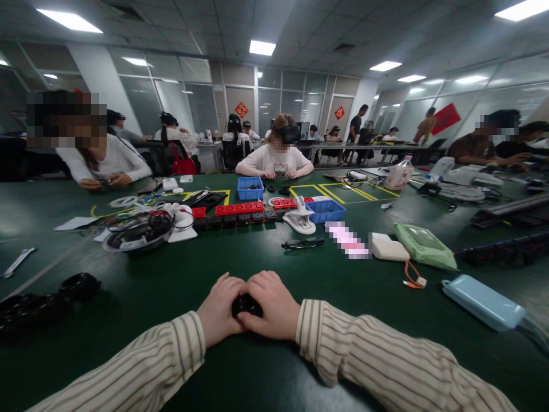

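Observation:
Near the middle of the green table (141,320), my left hand (221,303) and my right hand (274,304) meet around a glossy black rounded part (247,306). The fingers of both hands curl over its top and sides, with the thumbs low at the front. Much of the part is covered, so its exact kind does not show. Off to the left lie similar glossy black parts (80,285), several of them close together. Black-framed glasses (302,244) rest folded on the table beyond my hands.
Behind the glasses stand a white clip stand (300,217), red and black socket strips (240,208) and blue trays (326,211). A metal bowl (112,243) of cables is left; a green wipes pack (424,246) and blue power bank (484,302) are right. A person (274,154) sits opposite.

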Action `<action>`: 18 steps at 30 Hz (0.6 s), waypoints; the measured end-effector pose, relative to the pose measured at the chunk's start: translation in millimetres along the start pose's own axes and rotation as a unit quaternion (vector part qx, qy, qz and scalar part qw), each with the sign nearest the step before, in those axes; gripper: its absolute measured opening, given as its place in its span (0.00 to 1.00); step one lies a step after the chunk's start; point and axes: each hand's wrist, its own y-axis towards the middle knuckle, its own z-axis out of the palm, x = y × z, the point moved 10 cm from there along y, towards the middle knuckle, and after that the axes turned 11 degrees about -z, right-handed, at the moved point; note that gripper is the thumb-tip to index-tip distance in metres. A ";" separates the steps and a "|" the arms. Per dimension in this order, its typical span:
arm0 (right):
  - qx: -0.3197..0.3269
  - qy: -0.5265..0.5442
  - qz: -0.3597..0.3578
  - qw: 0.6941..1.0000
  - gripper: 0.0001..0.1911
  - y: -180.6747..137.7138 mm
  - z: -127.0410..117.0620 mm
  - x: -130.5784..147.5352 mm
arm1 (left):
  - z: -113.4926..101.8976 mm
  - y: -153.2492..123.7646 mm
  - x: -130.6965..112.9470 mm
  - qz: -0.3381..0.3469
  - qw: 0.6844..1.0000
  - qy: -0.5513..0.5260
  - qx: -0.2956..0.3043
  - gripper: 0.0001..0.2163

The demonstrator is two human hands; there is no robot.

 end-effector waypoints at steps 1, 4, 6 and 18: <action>0.004 0.016 -0.028 0.999 0.13 -0.1 0.5 5.5 | 2.6 1.9 1.2 0.006 0.999 -0.023 0.024 0.16; 0.013 0.056 -0.097 0.994 0.17 -1.1 2.6 23.1 | 10.1 4.8 1.7 0.035 0.992 -0.082 0.091 0.15; 0.002 0.043 -0.109 0.993 0.20 0.2 -5.2 27.2 | 10.0 5.9 3.8 0.038 0.990 -0.094 0.095 0.18; -0.078 -0.316 0.539 0.777 0.30 -192.2 -242.5 -234.8 | 6.2 1.9 20.3 0.000 0.981 -0.182 0.073 0.44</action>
